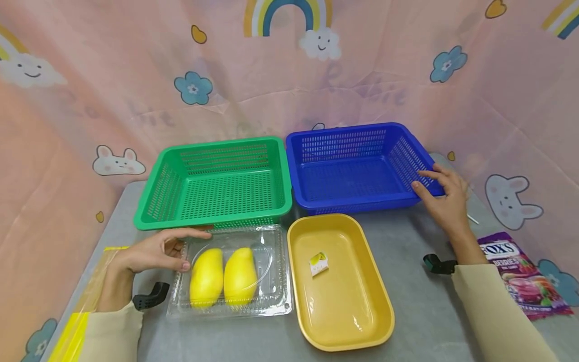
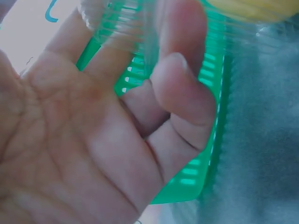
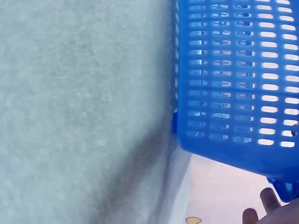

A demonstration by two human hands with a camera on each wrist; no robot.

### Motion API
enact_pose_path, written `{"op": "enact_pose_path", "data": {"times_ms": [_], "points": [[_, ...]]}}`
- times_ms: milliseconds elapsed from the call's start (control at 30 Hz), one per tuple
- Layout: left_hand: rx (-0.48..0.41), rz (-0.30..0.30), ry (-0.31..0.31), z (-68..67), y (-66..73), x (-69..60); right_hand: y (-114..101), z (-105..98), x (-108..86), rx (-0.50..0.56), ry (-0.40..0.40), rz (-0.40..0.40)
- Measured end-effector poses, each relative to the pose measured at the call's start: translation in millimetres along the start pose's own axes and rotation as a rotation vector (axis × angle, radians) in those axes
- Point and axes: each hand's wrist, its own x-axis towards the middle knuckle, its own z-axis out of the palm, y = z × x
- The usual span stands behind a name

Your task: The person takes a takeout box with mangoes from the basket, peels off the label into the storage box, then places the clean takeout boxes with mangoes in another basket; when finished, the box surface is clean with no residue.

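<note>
My left hand point(image 1: 156, 249) holds the left edge of a clear plastic box point(image 1: 276, 291), with thumb and forefinger over its corner. Two yellow mangoes point(image 1: 207, 277) show through the clear plastic. In the left wrist view, the outer fingers point(image 2: 187, 107) curl beside the ribbed plastic edge point(image 2: 121, 23). At the right front corner of a blue basket point(image 1: 353, 202), my right hand point(image 1: 445, 201) grips the rim, thumb and forefinger over the inner side. The right wrist view shows the basket's slotted wall point(image 3: 224, 149) and two fingertips point(image 3: 268, 199) outside the rim.
A green basket point(image 1: 212, 219) stands left of the blue one, behind the plastic box. In front lies a yellow tray point(image 1: 344, 301) with a small paper label point(image 1: 318, 264) in it. A purple candy bag point(image 1: 526, 281) is at right; yellow wrapping point(image 1: 72, 332) at left.
</note>
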Motion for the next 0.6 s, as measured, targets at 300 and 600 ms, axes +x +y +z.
{"op": "enact_pose_path", "data": {"times_ms": [300, 600], "points": [[-0.006, -0.001, 0.038, -0.8, -2.4, 0.9, 7.0, 2.3, -4.0, 0.107, -0.011, 0.006], [-0.055, 0.100, -0.010, -0.4, -1.1, -0.3, 5.5, 1.0, -4.5, 0.127, -0.055, 0.019]]}}
